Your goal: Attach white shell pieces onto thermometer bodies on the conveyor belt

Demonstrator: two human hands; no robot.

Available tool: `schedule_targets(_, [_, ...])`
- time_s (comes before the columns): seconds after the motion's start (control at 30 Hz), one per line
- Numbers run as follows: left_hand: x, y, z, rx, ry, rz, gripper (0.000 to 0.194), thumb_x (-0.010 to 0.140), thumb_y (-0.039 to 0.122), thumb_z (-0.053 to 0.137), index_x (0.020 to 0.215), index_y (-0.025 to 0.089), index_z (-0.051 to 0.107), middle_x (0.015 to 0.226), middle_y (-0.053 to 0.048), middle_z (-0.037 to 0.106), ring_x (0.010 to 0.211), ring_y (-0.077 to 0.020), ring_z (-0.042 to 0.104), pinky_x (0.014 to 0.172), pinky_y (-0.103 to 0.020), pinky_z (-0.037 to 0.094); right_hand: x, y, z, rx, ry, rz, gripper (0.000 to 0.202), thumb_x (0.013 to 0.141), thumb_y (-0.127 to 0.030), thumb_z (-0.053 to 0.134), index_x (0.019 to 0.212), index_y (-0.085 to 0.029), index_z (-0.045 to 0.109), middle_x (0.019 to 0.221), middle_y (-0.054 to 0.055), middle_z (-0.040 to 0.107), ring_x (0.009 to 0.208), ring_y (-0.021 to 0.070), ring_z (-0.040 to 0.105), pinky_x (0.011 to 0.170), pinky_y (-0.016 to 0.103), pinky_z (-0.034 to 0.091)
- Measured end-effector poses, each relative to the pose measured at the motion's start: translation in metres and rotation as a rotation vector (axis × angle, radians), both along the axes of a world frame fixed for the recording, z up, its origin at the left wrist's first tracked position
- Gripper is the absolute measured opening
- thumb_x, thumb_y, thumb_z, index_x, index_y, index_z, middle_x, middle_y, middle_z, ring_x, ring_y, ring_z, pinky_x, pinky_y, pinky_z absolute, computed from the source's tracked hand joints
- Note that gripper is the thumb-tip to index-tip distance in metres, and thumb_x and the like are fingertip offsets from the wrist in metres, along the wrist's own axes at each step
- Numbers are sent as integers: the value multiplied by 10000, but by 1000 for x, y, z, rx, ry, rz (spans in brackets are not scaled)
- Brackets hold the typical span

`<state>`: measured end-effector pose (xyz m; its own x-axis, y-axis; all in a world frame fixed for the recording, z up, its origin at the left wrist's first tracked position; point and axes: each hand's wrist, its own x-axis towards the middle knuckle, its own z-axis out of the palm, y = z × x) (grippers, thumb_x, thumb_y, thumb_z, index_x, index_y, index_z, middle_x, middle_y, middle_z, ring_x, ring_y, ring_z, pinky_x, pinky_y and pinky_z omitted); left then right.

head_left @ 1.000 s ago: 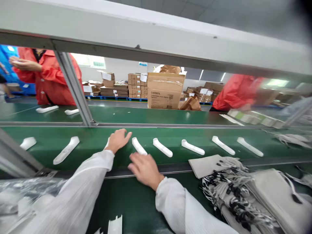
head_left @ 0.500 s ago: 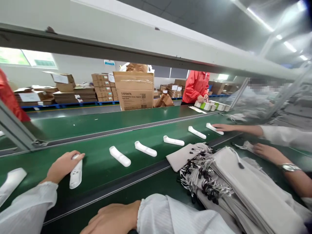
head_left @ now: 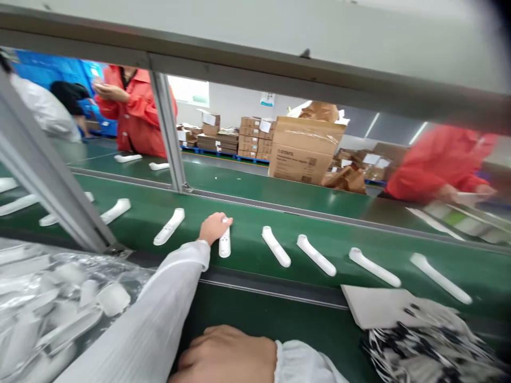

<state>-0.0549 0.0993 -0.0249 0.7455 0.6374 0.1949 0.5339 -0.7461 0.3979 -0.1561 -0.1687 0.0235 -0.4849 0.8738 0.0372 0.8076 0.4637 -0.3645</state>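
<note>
My left hand (head_left: 214, 227) is closed around the upper end of a white handheld device (head_left: 225, 243), with small buttons or marks on its face. The device rests on the green conveyor belt (head_left: 243, 207), its lower end towards me. At the bottom edge, my right hand (head_left: 231, 354) shows its back, with curled fingers; anything inside them is hidden. More white angled devices lie spaced along the belt, one to the left (head_left: 170, 227) of my left hand and another to the right (head_left: 276, 247).
Clear plastic holding white parts (head_left: 91, 298) lies at lower left. Grey pouches with cords (head_left: 375, 306) are piled at lower right. A metal post (head_left: 51, 159) and an overhead beam (head_left: 239, 37) frame the belt. Co-workers in red (head_left: 139, 114) stand across, near a large carton (head_left: 305, 149).
My view has swung left, bringing the plastic with white parts into sight. The co-worker's hands at the right have left view. My left hand still holds the white device.
</note>
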Motion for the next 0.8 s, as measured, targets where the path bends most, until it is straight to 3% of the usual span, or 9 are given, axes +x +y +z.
schedule_targets(0.13, [3, -11, -4, -10, -5, 0, 372, 912, 527, 454, 890, 227, 674, 981, -73, 667, 919, -245, 629, 765, -310, 450, 32, 7, -19, 72, 249, -241, 379, 841, -126, 502, 1137, -293, 669, 968, -13, 644, 868, 147, 632, 750, 234, 494])
schedule_targets(0.23, [7, -18, -6, -17, -5, -1, 371, 914, 523, 452, 885, 223, 668, 990, -78, 665, 925, -243, 631, 773, -310, 455, 76, 16, -31, 260, 460, -676, 448, 838, -43, 386, 1051, -248, 724, 1011, 39, 619, 927, 160, 628, 873, 280, 502])
schedule_targets(0.3, [11, -22, -7, -18, -5, -5, 363, 914, 514, 447, 889, 222, 661, 984, -79, 661, 920, -244, 633, 774, -314, 457, 103, 22, -39, 407, 502, -977, 466, 866, -63, 359, 1115, -233, 714, 1069, 74, 608, 974, 193, 622, 905, 340, 507])
schedule_targets(0.37, [14, -26, -8, -16, -10, -8, 357, 915, 508, 438, 892, 224, 653, 970, -78, 656, 910, -247, 635, 773, -322, 460, 120, 27, -46, 485, 483, -1120, 451, 894, -103, 371, 1203, -210, 681, 1135, 106, 603, 1029, 223, 617, 937, 383, 505])
schedule_targets(0.43, [17, -30, -9, -13, -17, -7, 356, 916, 508, 430, 886, 225, 644, 960, -78, 652, 902, -251, 637, 769, -330, 462, 125, 28, -52, 473, 433, -1087, 433, 914, -136, 398, 1260, -198, 652, 1189, 118, 611, 1064, 233, 622, 959, 388, 506])
schedule_targets(0.6, [23, -42, -9, -27, -28, 6, 332, 910, 499, 444, 869, 221, 619, 968, -81, 656, 897, -258, 645, 757, -340, 466, 113, 20, -59, 369, 197, -827, 400, 966, -215, 472, 1345, -218, 602, 1422, 100, 537, 1201, 251, 590, 1022, 375, 493])
schedule_targets(0.7, [28, -49, -11, -65, -57, 20, 276, 892, 476, 487, 941, 226, 594, 963, -66, 669, 882, -259, 650, 755, -343, 471, 115, 14, -60, 316, 60, -837, 371, 980, -222, 497, 1330, -204, 621, 1439, 100, 537, 1220, 262, 585, 1055, 384, 472])
schedule_targets(0.8, [33, -56, -12, -87, -61, 25, 260, 896, 454, 491, 975, 221, 575, 992, -71, 672, 903, -258, 652, 768, -341, 474, 124, 13, -59, 255, -42, -929, 361, 987, -235, 513, 1330, -272, 622, 1397, 44, 584, 1292, 286, 528, 1089, 450, 434])
